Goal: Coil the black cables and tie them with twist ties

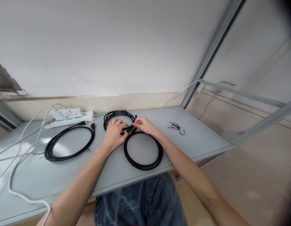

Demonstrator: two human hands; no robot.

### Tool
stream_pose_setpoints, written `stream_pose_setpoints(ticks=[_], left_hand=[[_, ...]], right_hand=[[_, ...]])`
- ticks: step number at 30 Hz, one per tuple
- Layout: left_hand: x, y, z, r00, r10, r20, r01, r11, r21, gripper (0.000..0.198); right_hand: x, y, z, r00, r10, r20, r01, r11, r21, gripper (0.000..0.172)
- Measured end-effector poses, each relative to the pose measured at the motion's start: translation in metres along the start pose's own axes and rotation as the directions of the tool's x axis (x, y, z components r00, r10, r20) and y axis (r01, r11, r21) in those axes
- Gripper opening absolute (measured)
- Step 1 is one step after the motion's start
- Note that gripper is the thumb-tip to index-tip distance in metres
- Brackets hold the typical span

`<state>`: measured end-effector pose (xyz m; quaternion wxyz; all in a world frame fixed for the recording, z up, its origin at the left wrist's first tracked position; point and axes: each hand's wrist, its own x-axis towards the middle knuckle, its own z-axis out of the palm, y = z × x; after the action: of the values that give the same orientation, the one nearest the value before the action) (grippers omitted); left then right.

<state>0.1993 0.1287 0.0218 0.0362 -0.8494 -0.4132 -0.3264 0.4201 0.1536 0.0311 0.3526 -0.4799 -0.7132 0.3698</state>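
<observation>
A coiled black cable (107, 118) lies toward the back of the table, partly covered by my hands. My left hand (115, 131) rests over its near side, with fingers curled onto the loops and the thumb apart from them. At the coil's right side, my right hand (143, 125) pinches with thumb and forefinger by a short black cable end; a thin tie there is too small to make out. A second black cable coil (143, 167) lies just below the hands, its upper part touching or close to the first.
Another black cable coil (68, 157) with plug ends lies at left. Behind it stands a white power strip (90, 115) with chargers. White cords (27, 198) run across the left side. Several thin black ties (175, 126) lie at right. A grey metal post (194, 82) rises behind.
</observation>
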Motion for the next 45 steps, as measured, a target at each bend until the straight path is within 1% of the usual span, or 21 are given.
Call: stream_pose_setpoints(ticks=[2, 5, 9, 12, 17, 23, 27, 29, 32, 34, 37, 38, 39, 41, 43, 45], left_hand=[[0.0, -0.001, 0.001, 1.0, 0.008, 0.014, -0.008, 1.0, 0.01, 0.024], [0.001, -0.004, 0.003, 0.999, -0.002, 0.032, 0.001, 0.999, 0.032, 0.024], [0.001, -0.007, 0.004, 0.996, -0.01, 0.085, 0.006, 0.999, 0.044, 0.02], [0.002, -0.007, 0.004, 0.994, -0.035, 0.103, 0.029, 0.998, 0.062, 0.022], [0.002, -0.011, 0.004, 0.996, -0.07, 0.061, 0.066, 0.995, 0.074, 0.023], [0.002, -0.015, 0.005, 0.996, -0.088, 0.031, 0.087, 0.996, 0.035, 0.022], [0.002, -0.014, 0.004, 0.994, -0.107, 0.031, 0.106, 0.994, 0.028, 0.023], [0.001, -0.013, 0.004, 0.993, -0.111, 0.037, 0.11, 0.993, 0.032, 0.024], [0.001, -0.013, 0.004, 0.994, -0.1, 0.04, 0.098, 0.994, 0.049, 0.023], [0.001, -0.013, 0.004, 0.995, -0.086, 0.043, 0.083, 0.995, 0.054, 0.023], [0.001, -0.013, 0.004, 0.996, -0.073, 0.054, 0.071, 0.996, 0.052, 0.023], [0.001, -0.013, 0.004, 0.996, -0.071, 0.057, 0.068, 0.996, 0.054, 0.023], [0.001, -0.013, 0.004, 0.996, -0.068, 0.062, 0.065, 0.996, 0.057, 0.023], [0.002, -0.012, 0.004, 0.996, -0.065, 0.068, 0.061, 0.996, 0.062, 0.025], [0.002, -0.012, 0.004, 0.996, -0.066, 0.065, 0.062, 0.996, 0.061, 0.025], [0.002, -0.011, 0.004, 0.996, -0.066, 0.062, 0.062, 0.997, 0.055, 0.025]], right_hand=[[0.0, -0.001, 0.002, 0.998, -0.058, -0.009, 0.057, 0.994, -0.092, 0.028], [-0.004, -0.008, 0.005, 0.991, -0.135, -0.022, 0.125, 0.962, -0.242, 0.021], [-0.01, -0.018, 0.009, 0.976, -0.217, -0.014, 0.195, 0.9, -0.39, 0.02], [-0.012, -0.022, 0.009, 0.964, -0.267, -0.014, 0.234, 0.868, -0.438, 0.018], [-0.011, -0.022, 0.004, 0.95, -0.312, -0.021, 0.262, 0.831, -0.491, 0.014], [-0.011, -0.019, 0.0, 0.918, -0.394, 0.034, 0.34, 0.742, -0.578, 0.012], [-0.011, -0.016, 0.002, 0.92, -0.393, 0.013, 0.323, 0.737, -0.594, 0.011], [-0.01, -0.016, 0.003, 0.931, -0.366, -0.01, 0.294, 0.763, -0.575, 0.01], [-0.01, -0.019, 0.002, 0.954, -0.298, -0.043, 0.24, 0.839, -0.488, 0.012], [-0.01, -0.021, 0.001, 0.964, -0.256, -0.074, 0.207, 0.894, -0.396, 0.022], [-0.008, -0.022, 0.0, 0.969, -0.186, -0.162, 0.147, 0.962, -0.23, 0.046], [-0.006, -0.021, 0.0, 0.97, -0.159, -0.183, 0.125, 0.975, -0.185, 0.051], [-0.005, -0.02, 0.0, 0.972, -0.132, -0.195, 0.104, 0.983, -0.151, 0.053], [-0.002, -0.018, 0.002, 0.982, -0.086, -0.171, 0.07, 0.993, -0.1, 0.048], [0.0, -0.016, 0.003, 0.994, -0.038, -0.1, 0.035, 0.999, -0.033, 0.042], [-0.001, -0.017, 0.004, 0.999, 0.026, -0.04, -0.024, 0.998, 0.054, 0.039]])
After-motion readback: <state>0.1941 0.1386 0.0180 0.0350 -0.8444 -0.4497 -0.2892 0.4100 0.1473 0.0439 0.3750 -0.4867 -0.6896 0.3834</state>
